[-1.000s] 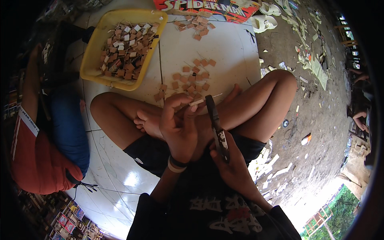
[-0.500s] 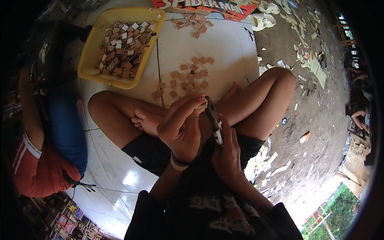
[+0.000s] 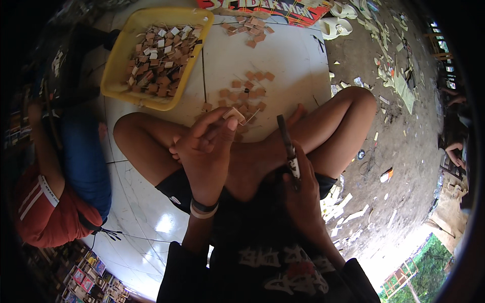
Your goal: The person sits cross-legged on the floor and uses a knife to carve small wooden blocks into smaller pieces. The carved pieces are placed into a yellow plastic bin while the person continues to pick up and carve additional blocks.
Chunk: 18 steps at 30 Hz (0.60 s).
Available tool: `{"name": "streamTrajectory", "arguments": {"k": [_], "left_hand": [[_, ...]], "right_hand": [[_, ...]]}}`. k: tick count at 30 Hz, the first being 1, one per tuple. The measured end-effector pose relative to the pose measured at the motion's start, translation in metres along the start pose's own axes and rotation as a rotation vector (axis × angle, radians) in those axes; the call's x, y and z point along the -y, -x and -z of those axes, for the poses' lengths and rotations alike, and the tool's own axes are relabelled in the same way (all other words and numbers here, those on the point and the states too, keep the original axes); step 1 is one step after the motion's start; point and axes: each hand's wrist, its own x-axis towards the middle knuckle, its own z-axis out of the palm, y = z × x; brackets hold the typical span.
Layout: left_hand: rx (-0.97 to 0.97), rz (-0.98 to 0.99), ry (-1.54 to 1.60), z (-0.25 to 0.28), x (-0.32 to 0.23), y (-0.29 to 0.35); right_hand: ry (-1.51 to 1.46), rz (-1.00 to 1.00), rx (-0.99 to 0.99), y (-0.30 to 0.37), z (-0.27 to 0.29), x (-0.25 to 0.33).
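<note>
Pinched between the thumb and fingers of my left hand (image 3: pixel 204 161) is a small square wooden tile (image 3: pixel 234 115), with a thin pale strand sticking out beside it. My right hand (image 3: pixel 304 194) grips a narrow dark tool (image 3: pixel 285 132) with white wrapping near the grip; its exact kind does not show. The tool points up and away, apart from the tile. Beyond my crossed legs, a loose group of similar brown tiles (image 3: pixel 233 95) lies on the white tiled floor (image 3: pixel 298 65).
A yellow plastic basin (image 3: pixel 107 76) full of wooden tiles stands at the far left. More tiles (image 3: pixel 259 38) lie farther back, near a red printed sheet (image 3: pixel 283 11) and white clogs (image 3: pixel 333 28). Scraps litter the dirt ground (image 3: pixel 371 131) at right. Another person (image 3: pixel 60 212) sits at left.
My hands have drawn apart. The left hand has moved left with the tile, turning it into view. The right hand has shifted slightly right with the dark tool, away from the tile.
</note>
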Motion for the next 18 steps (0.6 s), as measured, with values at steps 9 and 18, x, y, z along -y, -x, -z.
{"name": "streamTrajectory", "arguments": {"k": [9, 18], "left_hand": [[0.105, 0.095, 0.074, -0.006, -0.014, 0.001], [0.014, 0.041, 0.207, -0.021, -0.008, 0.012]], "right_hand": [[-0.089, 0.057, 0.182, 0.001, 0.018, 0.012], [-0.163, -0.086, 0.169, 0.016, 0.002, 0.013]]}}
